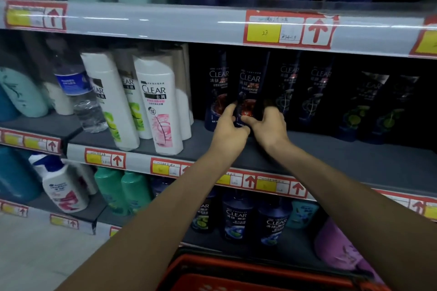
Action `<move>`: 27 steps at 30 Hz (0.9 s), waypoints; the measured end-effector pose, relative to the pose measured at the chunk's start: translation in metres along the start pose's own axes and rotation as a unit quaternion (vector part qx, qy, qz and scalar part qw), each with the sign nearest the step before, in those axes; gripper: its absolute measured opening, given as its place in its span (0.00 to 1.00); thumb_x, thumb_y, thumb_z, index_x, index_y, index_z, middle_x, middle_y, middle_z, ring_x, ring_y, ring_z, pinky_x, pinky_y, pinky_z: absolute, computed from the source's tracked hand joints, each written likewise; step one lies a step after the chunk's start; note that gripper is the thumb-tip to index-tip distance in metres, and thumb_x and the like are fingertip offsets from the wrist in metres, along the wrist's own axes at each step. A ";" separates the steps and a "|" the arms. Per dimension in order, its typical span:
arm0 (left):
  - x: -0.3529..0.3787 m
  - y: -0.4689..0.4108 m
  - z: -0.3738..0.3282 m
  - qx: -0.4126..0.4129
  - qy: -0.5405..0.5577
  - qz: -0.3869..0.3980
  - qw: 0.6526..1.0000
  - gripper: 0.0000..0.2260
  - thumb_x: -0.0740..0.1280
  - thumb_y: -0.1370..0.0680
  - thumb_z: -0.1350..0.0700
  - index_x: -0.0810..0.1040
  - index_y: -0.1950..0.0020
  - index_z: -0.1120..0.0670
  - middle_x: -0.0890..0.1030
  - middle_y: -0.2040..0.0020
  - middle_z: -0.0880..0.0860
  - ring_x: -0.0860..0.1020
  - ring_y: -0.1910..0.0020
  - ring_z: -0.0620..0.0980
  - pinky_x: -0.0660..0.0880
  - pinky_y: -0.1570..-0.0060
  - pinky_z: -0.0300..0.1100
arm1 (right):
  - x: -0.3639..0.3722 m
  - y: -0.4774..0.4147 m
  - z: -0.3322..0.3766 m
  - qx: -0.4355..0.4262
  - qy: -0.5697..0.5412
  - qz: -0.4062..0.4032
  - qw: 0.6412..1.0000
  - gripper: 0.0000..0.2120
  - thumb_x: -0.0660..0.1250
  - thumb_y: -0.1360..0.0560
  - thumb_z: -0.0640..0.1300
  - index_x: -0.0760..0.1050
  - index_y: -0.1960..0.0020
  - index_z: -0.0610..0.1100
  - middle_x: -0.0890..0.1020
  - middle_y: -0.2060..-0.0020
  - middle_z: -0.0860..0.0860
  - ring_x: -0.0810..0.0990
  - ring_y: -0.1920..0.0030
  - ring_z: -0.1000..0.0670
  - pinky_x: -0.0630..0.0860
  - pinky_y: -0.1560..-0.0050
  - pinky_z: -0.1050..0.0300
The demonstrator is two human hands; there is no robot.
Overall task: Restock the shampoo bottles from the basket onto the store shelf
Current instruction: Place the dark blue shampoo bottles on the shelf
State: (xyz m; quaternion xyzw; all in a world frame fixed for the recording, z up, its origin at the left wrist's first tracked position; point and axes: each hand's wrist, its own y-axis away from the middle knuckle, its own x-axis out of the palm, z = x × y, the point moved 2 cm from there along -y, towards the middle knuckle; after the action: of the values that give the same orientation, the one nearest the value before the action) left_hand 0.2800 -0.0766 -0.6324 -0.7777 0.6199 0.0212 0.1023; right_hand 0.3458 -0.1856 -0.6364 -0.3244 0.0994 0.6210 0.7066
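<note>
A dark blue CLEAR shampoo bottle (250, 85) with a red picture stands upright on the middle shelf (331, 153). My left hand (228, 129) grips its lower left side and my right hand (267, 125) grips its lower right side. A matching dark bottle (216, 87) stands right beside it on the left. More dark CLEAR bottles (316, 92) line the shelf to the right. The red basket (236, 274) sits at the bottom edge of the view, its contents hidden.
White CLEAR bottles (158, 104) lean on the left of the same shelf, beside a clear water bottle (78, 92). The shelf above (165, 21) hangs low over the dark bottles. Lower shelf carries green bottles (123, 191) and dark CLEAR bottles (236, 217).
</note>
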 end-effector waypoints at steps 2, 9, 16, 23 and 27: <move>0.003 -0.002 0.005 -0.004 -0.003 -0.003 1.000 0.33 0.64 0.20 0.68 0.60 0.18 0.51 0.70 0.26 0.54 0.68 0.26 0.49 0.67 0.29 0.41 | 0.002 -0.001 -0.003 -0.006 0.007 0.006 1.000 0.15 0.74 0.23 0.49 0.75 0.45 0.41 0.82 0.56 0.46 0.81 0.53 0.44 0.80 0.53 0.48; -0.001 -0.001 0.011 -0.040 -0.019 0.026 0.999 0.34 0.67 0.20 0.66 0.58 0.17 0.50 0.68 0.23 0.55 0.69 0.27 0.48 0.67 0.31 0.40 | 0.000 0.000 0.008 0.025 0.038 0.032 0.998 0.15 0.73 0.22 0.50 0.76 0.45 0.39 0.82 0.53 0.44 0.82 0.51 0.43 0.81 0.50 0.47; -0.021 0.026 -0.011 -0.051 -0.101 0.075 0.991 0.33 0.70 0.22 0.67 0.62 0.19 0.56 0.70 0.24 0.56 0.69 0.28 0.48 0.67 0.33 0.37 | -0.037 0.023 0.008 0.067 0.043 0.087 0.993 0.26 0.76 0.25 0.50 0.71 0.33 0.39 0.80 0.39 0.42 0.79 0.37 0.42 0.76 0.37 0.48; -0.049 0.070 -0.046 -0.023 -0.265 0.097 0.959 0.35 0.75 0.25 0.59 0.66 0.20 0.52 0.74 0.27 0.53 0.73 0.30 0.51 0.71 0.32 0.40 | -0.088 0.067 0.029 0.042 0.097 0.160 0.981 0.37 0.76 0.26 0.51 0.64 0.22 0.45 0.73 0.28 0.43 0.72 0.28 0.43 0.71 0.30 0.51; -0.062 0.103 -0.072 0.025 -0.392 0.109 0.913 0.34 0.72 0.25 0.46 0.64 0.20 0.44 0.70 0.26 0.51 0.70 0.27 0.53 0.71 0.31 0.47 | -0.118 0.095 0.045 0.014 0.153 0.198 0.968 0.41 0.77 0.27 0.54 0.61 0.21 0.47 0.70 0.27 0.43 0.72 0.29 0.43 0.71 0.32 0.52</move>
State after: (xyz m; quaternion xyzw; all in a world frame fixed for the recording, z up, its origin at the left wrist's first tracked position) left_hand 0.1589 -0.0526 -0.5661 -0.6315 0.6115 0.3197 0.3537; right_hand 0.2196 -0.2532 -0.5696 -0.3796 0.2776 0.6900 0.5503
